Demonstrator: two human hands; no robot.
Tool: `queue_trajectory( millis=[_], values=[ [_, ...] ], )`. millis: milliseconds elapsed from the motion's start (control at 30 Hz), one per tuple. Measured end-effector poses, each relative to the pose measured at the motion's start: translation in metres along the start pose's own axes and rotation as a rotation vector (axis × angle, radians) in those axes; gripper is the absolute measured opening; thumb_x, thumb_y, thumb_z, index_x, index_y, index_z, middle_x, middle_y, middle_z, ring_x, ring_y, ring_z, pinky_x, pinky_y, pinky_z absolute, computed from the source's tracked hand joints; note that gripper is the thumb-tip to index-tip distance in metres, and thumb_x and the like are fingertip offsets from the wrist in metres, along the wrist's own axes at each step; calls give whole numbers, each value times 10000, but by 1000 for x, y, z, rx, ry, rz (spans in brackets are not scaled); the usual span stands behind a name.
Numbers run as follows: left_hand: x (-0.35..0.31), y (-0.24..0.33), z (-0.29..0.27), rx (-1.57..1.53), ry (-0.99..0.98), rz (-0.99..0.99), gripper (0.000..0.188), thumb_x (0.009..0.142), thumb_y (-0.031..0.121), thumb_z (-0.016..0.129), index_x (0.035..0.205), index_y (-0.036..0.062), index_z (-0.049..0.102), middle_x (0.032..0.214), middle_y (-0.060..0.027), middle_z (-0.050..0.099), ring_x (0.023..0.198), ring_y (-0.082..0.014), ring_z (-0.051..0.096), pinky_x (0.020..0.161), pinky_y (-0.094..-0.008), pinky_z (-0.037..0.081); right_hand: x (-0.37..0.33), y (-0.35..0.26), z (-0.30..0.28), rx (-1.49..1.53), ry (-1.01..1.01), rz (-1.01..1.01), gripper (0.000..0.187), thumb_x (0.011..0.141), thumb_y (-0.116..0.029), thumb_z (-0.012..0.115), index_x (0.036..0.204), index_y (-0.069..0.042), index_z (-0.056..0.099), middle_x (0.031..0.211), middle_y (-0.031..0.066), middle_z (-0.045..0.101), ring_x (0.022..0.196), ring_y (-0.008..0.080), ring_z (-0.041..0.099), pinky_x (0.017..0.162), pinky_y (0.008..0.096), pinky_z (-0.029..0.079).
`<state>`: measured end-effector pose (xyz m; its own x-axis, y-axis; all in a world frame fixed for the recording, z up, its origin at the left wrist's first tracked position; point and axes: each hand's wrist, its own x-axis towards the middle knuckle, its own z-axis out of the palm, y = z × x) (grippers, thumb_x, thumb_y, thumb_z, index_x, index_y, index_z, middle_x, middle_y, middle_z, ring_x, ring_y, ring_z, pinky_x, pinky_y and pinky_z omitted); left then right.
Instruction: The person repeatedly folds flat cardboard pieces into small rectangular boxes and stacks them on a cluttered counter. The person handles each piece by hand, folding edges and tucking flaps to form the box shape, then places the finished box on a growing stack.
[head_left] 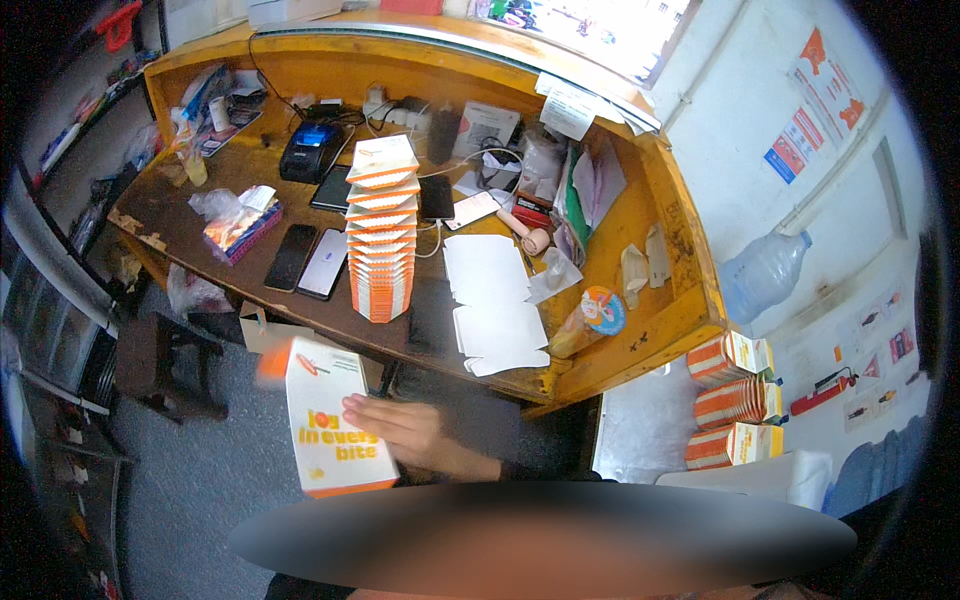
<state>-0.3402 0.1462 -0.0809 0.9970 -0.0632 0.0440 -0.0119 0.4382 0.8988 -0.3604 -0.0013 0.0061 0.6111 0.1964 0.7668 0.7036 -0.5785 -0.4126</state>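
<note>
Grey floor [215, 455] as backdrop, low beside the brown counter [160, 205], to a white-and-orange carton [335, 415] held in the air. Grasped at its right edge by the right hand [408, 432], fingers over the printed face, thumb hidden; left hand out of view, state impossible to tell. Looks like thin card: probably light, springy, smooth, easily dented mid-panel. Best taken by 2 opposite creased edges, with little squeeze. Farther off, on the counter, flat white blanks [490, 275], then a tall orange-and-white stack [380, 260].
</note>
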Motion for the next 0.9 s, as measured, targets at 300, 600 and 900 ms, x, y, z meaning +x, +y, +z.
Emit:
queue_trajectory(
  millis=[300, 600, 900],
  values=[
    [23, 49, 17, 179, 10, 205, 103, 815, 80, 676, 872, 2, 640, 884, -80, 666, 826, -224, 620, 804, -342, 475, -16, 48, -26, 892, -253, 933, 270, 927, -58, 565, 1177, 10, 641, 1181, 120, 655, 1117, 216, 608, 992, 343, 449],
    [77, 68, 100, 737, -682, 588, 163, 782, 113, 686, 932, 49, 685, 1041, -118, 618, 1054, -299, 551, 902, -389, 442, -37, 54, -41, 1545, 326, 1014, 783, 770, -487, 685, 1294, 39, 435, 1113, 170, 609, 937, 243, 652, 821, 344, 562],
    [260, 122, 228, 937, -420, 1172, 228, 920, 260, 557, 997, 58, 628, 971, -119, 633, 955, -309, 605, 812, -376, 497, -6, 39, -102, 1351, 489, 832, 993, 753, -556, 667, 1408, 92, 296, 1154, 215, 597, 915, 197, 659, 690, 246, 583]
  ],
)
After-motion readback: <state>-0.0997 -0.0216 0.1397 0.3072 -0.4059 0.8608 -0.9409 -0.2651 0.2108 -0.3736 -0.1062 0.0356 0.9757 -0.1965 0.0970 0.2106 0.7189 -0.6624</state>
